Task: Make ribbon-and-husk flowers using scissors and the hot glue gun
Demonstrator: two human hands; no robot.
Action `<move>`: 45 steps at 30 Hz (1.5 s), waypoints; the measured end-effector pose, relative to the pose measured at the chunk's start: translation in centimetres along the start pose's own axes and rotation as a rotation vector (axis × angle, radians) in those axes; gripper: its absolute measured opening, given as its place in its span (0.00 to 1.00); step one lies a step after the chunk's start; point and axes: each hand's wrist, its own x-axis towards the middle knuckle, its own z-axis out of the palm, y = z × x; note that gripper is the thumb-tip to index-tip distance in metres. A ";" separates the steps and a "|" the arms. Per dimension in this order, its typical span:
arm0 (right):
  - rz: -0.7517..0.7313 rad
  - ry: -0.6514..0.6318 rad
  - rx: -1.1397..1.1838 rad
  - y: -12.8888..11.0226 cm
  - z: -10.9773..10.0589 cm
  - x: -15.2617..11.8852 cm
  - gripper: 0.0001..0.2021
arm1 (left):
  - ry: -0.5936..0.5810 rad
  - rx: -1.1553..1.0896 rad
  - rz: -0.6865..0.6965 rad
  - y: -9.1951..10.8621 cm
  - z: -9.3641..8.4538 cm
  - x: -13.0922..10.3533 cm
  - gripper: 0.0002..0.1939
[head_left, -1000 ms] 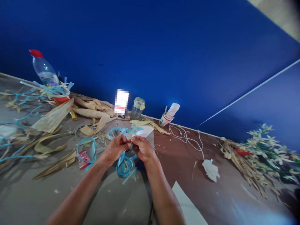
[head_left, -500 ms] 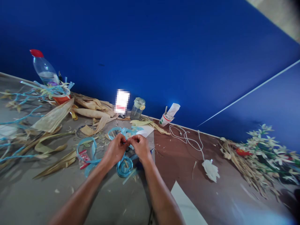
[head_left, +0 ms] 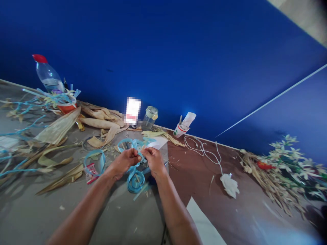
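My left hand (head_left: 125,162) is closed in a pinch over the grey tabletop; whatever its fingertips grip, if anything, is too small to make out. Just to its right, my right hand (head_left: 154,159) pinches a small pale scrap, perhaps a bit of dried husk. A narrow gap parts the two sets of fingertips. Blue ribbon (head_left: 124,143) loops behind and between the hands. Nearer me, a coil of blue ribbon (head_left: 135,181) lies on the table. A red and pink wrapper (head_left: 91,173) rests beside my left wrist.
Dried corn husks (head_left: 102,122) are heaped at the back left, near a red-capped bottle (head_left: 49,75) and a red cup (head_left: 66,108). A glass jar (head_left: 150,118), a white cup (head_left: 181,130) and a white cable (head_left: 204,149) line the wall. White artificial flowers (head_left: 293,160) lie right.
My hands have drawn slightly apart, the left one moving a little to the left. The pale scrap now shows at my right fingertips. Everything else on the table stays put.
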 end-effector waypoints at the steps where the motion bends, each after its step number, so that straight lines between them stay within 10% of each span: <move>1: 0.005 -0.007 0.028 0.0 0.0 0.0 0.09 | -0.020 -0.058 -0.017 0.0 0.0 0.0 0.19; 15: -0.052 0.077 0.090 -0.6 -0.3 0.1 0.12 | -0.109 -0.368 -0.065 -0.2 -0.2 0.3 0.15; 26: -0.134 0.137 -0.020 -1.2 -1.2 0.5 0.14 | 0.227 -0.127 0.114 0.2 0.2 0.6 0.11; 37: -0.179 0.165 -0.291 -1.9 -0.4 -0.5 0.11 | 0.122 0.325 0.233 -0.2 0.4 0.4 0.11; 45: -0.148 0.034 -0.253 -1.3 -0.2 -0.4 0.14 | 0.157 0.217 0.171 0.0 0.3 0.4 0.13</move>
